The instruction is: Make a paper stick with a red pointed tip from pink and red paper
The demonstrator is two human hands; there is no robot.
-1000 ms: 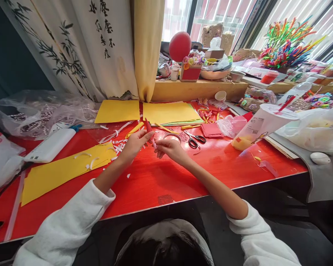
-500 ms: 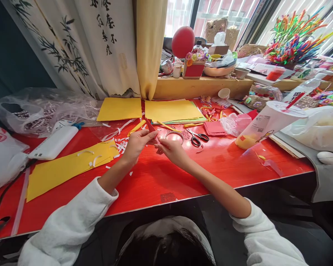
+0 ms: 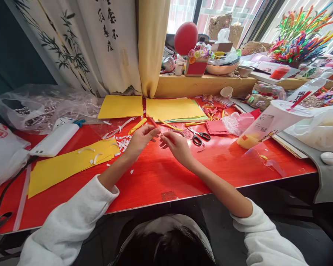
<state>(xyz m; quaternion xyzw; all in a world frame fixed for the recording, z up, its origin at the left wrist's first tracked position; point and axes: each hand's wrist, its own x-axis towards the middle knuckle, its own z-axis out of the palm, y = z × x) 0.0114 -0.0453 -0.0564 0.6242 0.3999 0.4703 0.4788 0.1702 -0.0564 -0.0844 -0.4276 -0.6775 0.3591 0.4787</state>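
Observation:
My left hand is closed, thumb and fingers pinching a narrow piece of red paper that points up and away from me. My right hand is just right of it, a small gap between the fingertips. Its thumb and forefinger are pressed together; whatever is between them is too small to make out. Beyond the hands lie thin yellow paper strips and a roll of tape, partly covered by my right hand. Black-handled scissors rest to the right, near a stack of red paper squares.
Yellow sheets and another yellow stack lie at the back of the red table. Long yellow sheets, white paper scraps and a power bank are left. A drink cup leans at right.
My right fingertips have come away from the red paper, which stays in my left hand and has turned to a narrower view. The camera view has shifted slightly.

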